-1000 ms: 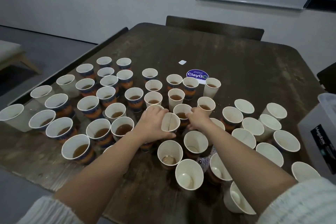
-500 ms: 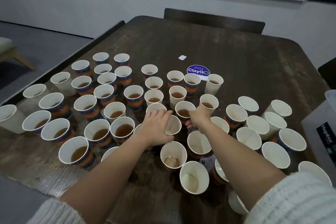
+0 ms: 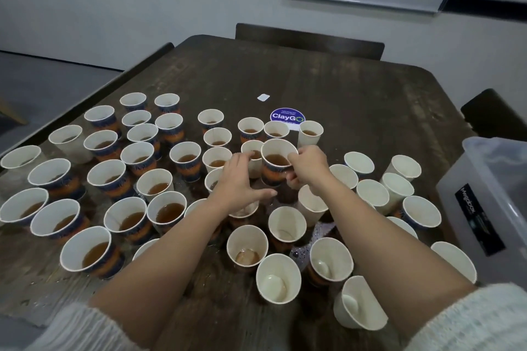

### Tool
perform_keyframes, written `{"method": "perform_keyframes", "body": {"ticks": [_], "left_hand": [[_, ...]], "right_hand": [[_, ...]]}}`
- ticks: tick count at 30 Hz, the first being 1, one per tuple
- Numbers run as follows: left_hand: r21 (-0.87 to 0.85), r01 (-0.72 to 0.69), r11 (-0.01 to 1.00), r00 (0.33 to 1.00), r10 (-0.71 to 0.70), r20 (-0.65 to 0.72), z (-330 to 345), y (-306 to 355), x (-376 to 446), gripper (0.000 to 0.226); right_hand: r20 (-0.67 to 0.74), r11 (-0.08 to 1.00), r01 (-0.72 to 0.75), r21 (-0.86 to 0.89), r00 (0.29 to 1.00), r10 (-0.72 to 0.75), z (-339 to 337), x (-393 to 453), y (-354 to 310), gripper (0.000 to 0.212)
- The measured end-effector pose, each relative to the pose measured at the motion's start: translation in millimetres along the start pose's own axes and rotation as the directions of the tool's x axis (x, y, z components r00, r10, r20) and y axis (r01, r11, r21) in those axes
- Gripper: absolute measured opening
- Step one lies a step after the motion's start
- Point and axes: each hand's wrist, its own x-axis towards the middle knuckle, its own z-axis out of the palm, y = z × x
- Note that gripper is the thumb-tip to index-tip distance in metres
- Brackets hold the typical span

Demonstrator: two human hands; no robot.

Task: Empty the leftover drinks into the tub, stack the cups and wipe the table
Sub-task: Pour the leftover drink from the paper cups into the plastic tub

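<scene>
Drained cups (image 3: 279, 278) stand nearest, at 6 o'clock on the table (image 3: 356, 100). Left hand (image 3: 238, 182): fingers spread, holding nothing, palm over the cups below it. Right hand (image 3: 306, 165): pinches a raised cup of brown drink (image 3: 276, 161) at centre. Filled cups (image 3: 114, 177) crowd 9 o'clock. Tub (image 3: 490, 194) sits at 3 o'clock

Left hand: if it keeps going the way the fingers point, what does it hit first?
Probably the plain white cup behind the fingertips of the left hand, which point away and slightly right. Depth is unclear; the cup held by the right hand sits beside that line.
</scene>
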Motion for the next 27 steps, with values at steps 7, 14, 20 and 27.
{"method": "perform_keyframes", "body": {"ticks": [7, 14, 20, 27], "left_hand": [[-0.497, -0.024, 0.867, 0.999, 0.033, 0.008, 17, 60, 14, 0.088], [-0.519, -0.145, 0.842, 0.989, 0.104, -0.107, 44, 143, 28, 0.066], [-0.552, -0.202, 0.809, 0.979, 0.184, -0.089, 71, 205, 39, 0.072], [-0.549, -0.283, 0.786, 0.949, 0.313, -0.041, 119, 272, 42, 0.069]], "right_hand": [[-0.039, 0.984, 0.093, 0.153, 0.995, -0.088, -61, -25, -20, 0.014], [-0.102, 0.907, 0.118, 0.404, 0.991, -0.084, -145, -38, -3, 0.018], [0.104, 0.895, -0.027, 0.445, 0.994, -0.021, -209, -40, 44, 0.067], [0.14, 0.694, -0.09, 0.715, 0.99, -0.015, -267, -55, 86, 0.065]]}}
